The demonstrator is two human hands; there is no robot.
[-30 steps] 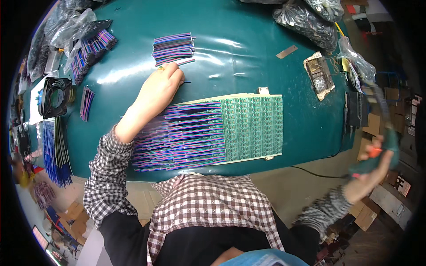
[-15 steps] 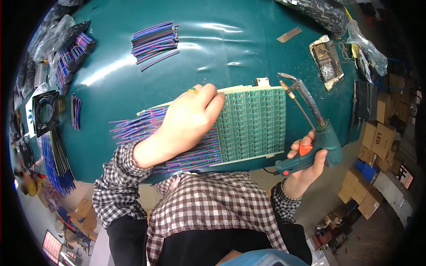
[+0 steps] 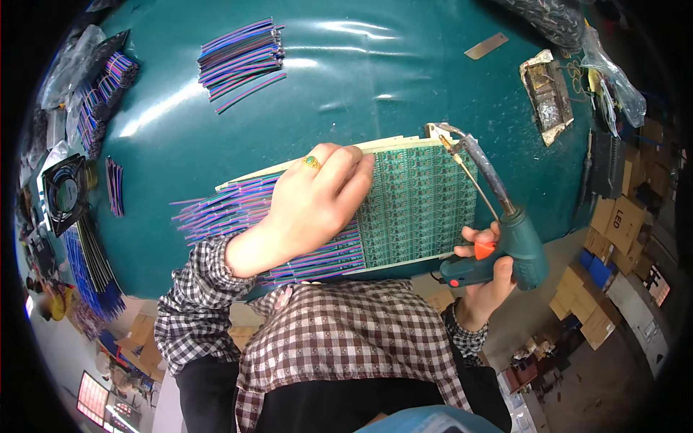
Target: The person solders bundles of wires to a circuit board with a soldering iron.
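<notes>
Green circuit-board panel lying mid-frame, striped wires trailing to its left.
On the worktop, the left hand is arching over the panel — whether its grip is pinching a wire cannot be told, fingertips being hidden. The right hand is holding a soldering gun in its grip, bent tip showing at the panel's upper right corner — and a wire pile is lying upper left.

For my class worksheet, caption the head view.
Left hand over wired circuit boards, right hand gripping a green soldering gun.
</notes>
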